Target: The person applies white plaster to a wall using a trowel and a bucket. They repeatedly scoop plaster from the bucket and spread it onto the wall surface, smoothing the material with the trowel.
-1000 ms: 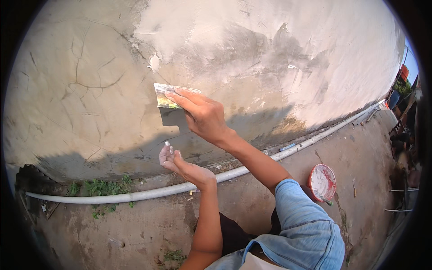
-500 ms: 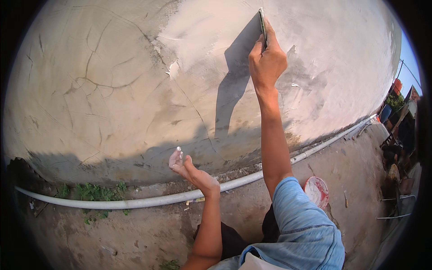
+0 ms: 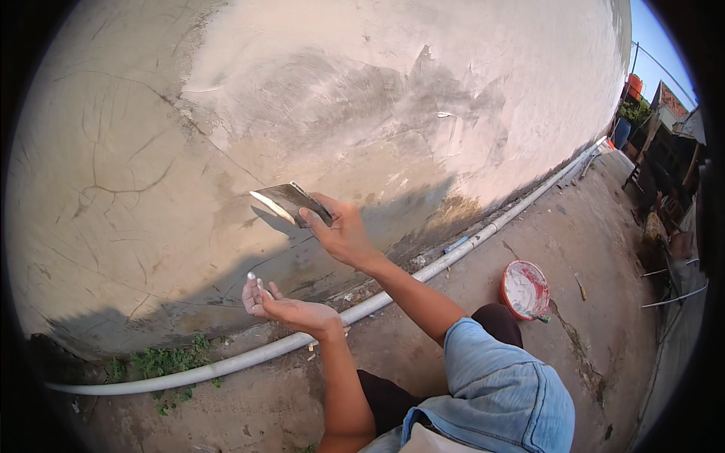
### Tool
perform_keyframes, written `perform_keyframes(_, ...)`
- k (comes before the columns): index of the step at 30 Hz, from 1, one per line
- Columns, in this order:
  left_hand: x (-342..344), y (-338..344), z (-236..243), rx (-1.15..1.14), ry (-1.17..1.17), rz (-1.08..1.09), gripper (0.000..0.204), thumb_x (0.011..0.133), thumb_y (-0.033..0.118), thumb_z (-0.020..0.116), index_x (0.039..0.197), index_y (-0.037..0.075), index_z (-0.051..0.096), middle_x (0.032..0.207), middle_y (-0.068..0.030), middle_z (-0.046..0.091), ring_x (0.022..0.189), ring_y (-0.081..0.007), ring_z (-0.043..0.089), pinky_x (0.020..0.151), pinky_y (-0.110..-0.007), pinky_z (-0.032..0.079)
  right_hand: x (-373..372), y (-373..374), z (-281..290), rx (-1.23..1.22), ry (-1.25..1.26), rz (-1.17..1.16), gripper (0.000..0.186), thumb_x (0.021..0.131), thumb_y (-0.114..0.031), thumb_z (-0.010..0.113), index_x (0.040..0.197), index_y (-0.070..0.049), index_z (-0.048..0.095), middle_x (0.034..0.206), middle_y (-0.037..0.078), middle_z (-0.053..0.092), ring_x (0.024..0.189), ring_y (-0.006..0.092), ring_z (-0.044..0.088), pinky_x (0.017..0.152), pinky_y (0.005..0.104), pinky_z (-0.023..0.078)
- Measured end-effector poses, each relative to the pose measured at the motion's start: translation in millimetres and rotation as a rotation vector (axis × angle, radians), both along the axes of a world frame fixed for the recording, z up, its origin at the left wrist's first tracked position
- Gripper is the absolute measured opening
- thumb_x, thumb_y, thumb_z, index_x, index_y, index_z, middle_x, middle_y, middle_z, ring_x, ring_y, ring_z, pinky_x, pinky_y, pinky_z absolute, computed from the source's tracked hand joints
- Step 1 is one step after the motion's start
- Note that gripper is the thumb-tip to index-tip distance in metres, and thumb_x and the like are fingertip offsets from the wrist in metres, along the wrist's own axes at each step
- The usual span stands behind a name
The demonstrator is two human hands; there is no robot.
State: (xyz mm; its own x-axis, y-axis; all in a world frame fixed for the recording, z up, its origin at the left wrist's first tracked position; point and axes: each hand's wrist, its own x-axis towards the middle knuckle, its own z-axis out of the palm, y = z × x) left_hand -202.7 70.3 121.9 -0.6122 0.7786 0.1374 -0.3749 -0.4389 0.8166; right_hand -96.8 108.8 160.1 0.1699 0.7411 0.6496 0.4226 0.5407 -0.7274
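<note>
My right hand (image 3: 343, 232) grips a flat, dark putty knife (image 3: 291, 202), thumb on its face. A thick strip of white putty lies along the blade's left edge. The blade is tilted before the cracked wall (image 3: 151, 189), with its shadow falling just below; whether it touches the wall I cannot tell. Lower and to the left, my left hand (image 3: 291, 309) is turned palm up, fingers loosely bent and apart, holding nothing. White putty coats its fingertips. Higher on the wall, a pale smeared patch (image 3: 302, 45) surrounds a greyer, streaked area.
A red basin (image 3: 545, 281) of white putty stands on the ground to my right, a green-handled tool (image 3: 541, 317) at its rim. A white pipe (image 3: 377, 302) runs along the wall's foot. Weeds (image 3: 170, 362) grow at left; assorted clutter (image 3: 672, 219) lines the far right.
My right hand has come down and left from high on the wall, bringing the putty knife near my left hand. The blade now shows its broad face. The view has shifted.
</note>
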Motion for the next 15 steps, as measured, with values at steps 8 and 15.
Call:
perform_keyframes(8,36.5,-10.7,-4.8,0.041,-0.021,-0.197,0.036,0.102,0.030,0.040,0.131,0.008,0.042,0.132,-0.0057,0.046,0.131,-0.0185,0.038,0.112,-0.041,0.028,301.8,-66.8,2.0,0.505,0.600,-0.788,0.024,0.096,-0.010,0.060,0.116,0.002,0.066,0.104,0.004,0.069,0.091,0.0115,0.060,0.083,0.0281,0.047)
perform_keyframes(15,39.5,-18.9,3.4,0.054,0.034,-0.204,0.035,0.102,0.028,0.042,0.131,0.009,0.042,0.133,-0.0057,0.046,0.131,-0.0167,0.038,0.112,-0.041,0.028,297.7,-29.4,3.9,0.379,0.516,-1.010,0.024,0.095,-0.008,0.056,0.115,0.001,0.067,0.092,0.004,0.070,0.078,0.0099,0.059,0.073,0.0281,0.048)
